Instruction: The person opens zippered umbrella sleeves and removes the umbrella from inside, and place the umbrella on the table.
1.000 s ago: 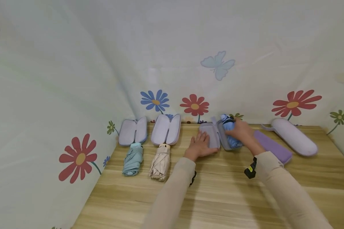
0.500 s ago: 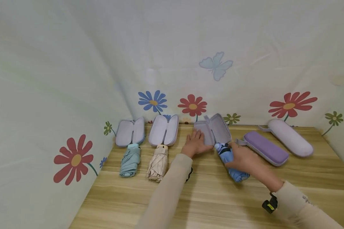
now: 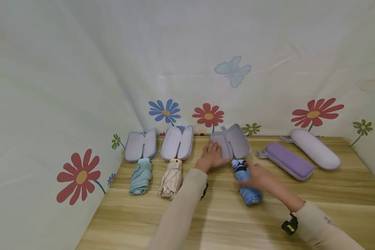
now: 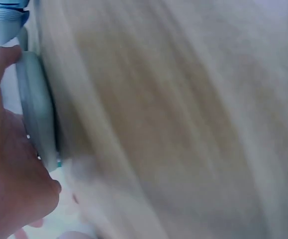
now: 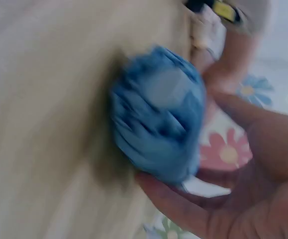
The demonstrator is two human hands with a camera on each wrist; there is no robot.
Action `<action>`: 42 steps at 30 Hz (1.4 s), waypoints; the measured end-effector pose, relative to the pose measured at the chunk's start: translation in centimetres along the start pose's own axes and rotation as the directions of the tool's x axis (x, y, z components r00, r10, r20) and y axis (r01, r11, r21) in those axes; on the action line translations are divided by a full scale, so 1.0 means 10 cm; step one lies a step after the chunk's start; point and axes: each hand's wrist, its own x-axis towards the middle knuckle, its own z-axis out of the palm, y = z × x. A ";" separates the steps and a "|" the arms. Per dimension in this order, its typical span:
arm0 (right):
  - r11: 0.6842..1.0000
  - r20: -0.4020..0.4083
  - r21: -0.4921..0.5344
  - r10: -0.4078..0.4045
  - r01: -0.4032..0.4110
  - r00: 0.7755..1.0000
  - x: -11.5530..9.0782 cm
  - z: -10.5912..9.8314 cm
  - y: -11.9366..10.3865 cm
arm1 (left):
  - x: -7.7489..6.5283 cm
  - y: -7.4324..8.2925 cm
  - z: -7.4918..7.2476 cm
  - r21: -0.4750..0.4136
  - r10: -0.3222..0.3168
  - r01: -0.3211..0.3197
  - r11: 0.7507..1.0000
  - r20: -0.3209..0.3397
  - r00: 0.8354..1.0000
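Note:
A folded blue umbrella lies in front of an open lavender zip case. My right hand holds this umbrella from the right side, thumb and fingers around it. In the right wrist view the umbrella's bunched end faces the camera. My left hand rests with spread fingers on the left half of the same case. In the left wrist view that hand lies along the case's edge, thumb near the blue umbrella's handle end.
To the left, a teal umbrella and a beige umbrella lie before two open cases, a left one and a right one. A purple closed case and a pale lavender closed case lie right. A patterned curtain stands behind.
The right hand took the blue umbrella out of the open case and brought it down in front, turning it straighter. The left hand stayed on the case, whose right half now shows bare.

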 end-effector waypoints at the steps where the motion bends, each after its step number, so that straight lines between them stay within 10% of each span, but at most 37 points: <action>1: 1.000 -0.006 0.027 -0.017 0.017 1.000 0.00 -0.05 0.03 | -0.03 0.01 -0.03 0.008 0.014 -0.014 1.000 -0.004 1.000; 10: 0.998 -0.148 0.052 -0.036 0.044 0.988 -0.01 -0.52 0.40 | -0.28 0.46 -0.41 0.115 0.142 -0.136 0.984 -0.044 0.989; 18: 0.999 -0.229 0.014 -0.035 0.039 0.973 0.01 -0.64 0.51 | -0.45 1.03 -0.36 0.031 0.034 -0.037 0.999 0.101 0.994; 26: 0.999 -0.229 0.012 -0.042 0.046 0.973 -0.01 -0.60 0.49 | -0.44 0.96 -0.29 -0.042 0.023 -0.016 0.999 0.185 0.982; 35: 0.999 -0.229 0.020 -0.040 0.046 0.973 0.01 -0.58 0.46 | -0.39 0.72 -0.41 -0.056 0.145 -0.135 0.989 0.265 0.953; 42: 0.998 -0.202 0.044 -0.034 0.044 0.979 -0.01 -0.61 0.42 | -0.69 0.91 -0.45 0.094 -0.100 0.087 0.992 0.139 0.985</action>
